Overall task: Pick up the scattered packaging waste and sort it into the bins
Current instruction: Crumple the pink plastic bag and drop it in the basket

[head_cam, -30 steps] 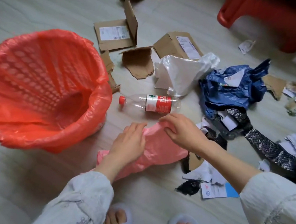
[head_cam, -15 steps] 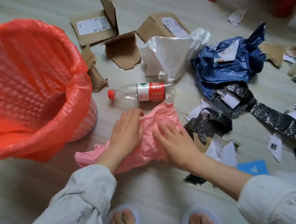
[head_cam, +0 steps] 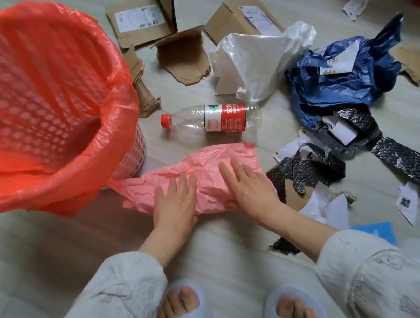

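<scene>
While the head camera looks down at the floor, both hands lie flat on a pink plastic bag (head_cam: 195,180) that is spread on the floor in front of the slippers. The left hand (head_cam: 173,205) presses its near left part with straight fingers, and the right hand (head_cam: 249,191) presses the right part, also with straight fingers; the two hands are a little apart and neither one grips anything. The pink bag lies just beside the bin (head_cam: 31,103), which has a red liner, and just below the plastic bottle (head_cam: 211,120), which lies on its side.

I judge the bag to be very light, thin and soft. It is wrinkled and probably a little slippery, so it will not keep any shape when lifted. A good place to take it is a bunch of the film in the middle, or one edge pinched between thumb and fingers.

Further away lie cardboard pieces (head_cam: 182,56), a white bag (head_cam: 257,64) and a blue bag (head_cam: 341,76). Whether the bin already holds something, I cannot tell clearly.
</scene>
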A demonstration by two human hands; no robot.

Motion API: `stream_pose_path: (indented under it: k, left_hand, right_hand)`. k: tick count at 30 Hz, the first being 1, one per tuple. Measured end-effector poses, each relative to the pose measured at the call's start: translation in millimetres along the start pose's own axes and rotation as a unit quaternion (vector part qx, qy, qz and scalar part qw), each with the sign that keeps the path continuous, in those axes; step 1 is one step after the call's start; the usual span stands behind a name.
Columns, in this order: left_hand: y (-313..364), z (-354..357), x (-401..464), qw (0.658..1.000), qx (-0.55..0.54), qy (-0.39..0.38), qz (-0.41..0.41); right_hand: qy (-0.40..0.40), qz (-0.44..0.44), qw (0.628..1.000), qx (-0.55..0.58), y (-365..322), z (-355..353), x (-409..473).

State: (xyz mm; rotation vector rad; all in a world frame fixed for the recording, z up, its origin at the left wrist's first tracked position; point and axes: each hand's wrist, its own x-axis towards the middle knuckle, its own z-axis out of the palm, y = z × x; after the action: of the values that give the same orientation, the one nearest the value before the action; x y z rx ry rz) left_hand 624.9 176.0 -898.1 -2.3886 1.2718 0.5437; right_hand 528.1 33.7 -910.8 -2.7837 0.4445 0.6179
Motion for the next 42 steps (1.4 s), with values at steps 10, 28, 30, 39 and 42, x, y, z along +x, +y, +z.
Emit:
stream_pose_path:
  k: [10,28,30,39,42]
  left_hand:
    - [5,-2,0,0.953,-0.277,0.116,-0.046]
    - [15,-38,-4,0.688,-0.725,0.024,0.021]
    - [12,-34,-4,0.735,-0.674,0.05,0.054]
    - [-4,-51,-11,0.94,-0.246,0.212,0.102]
    - [-14,-68,-16,0.944,-0.188,0.179,0.202]
  right_hand:
    - [0.067,0.041,0.986,0.147,-16,5,-21]
    - [0.006,0.144,0.72,0.679,-8,-33,-29]
    - [0.036,0.171,0.755,0.632,-6,-28,-27]
    - [0.071,0.102,0.874,0.471,-3,-47,-40]
    - [0.06,0.069,0.9,0.426,2,-66,-54]
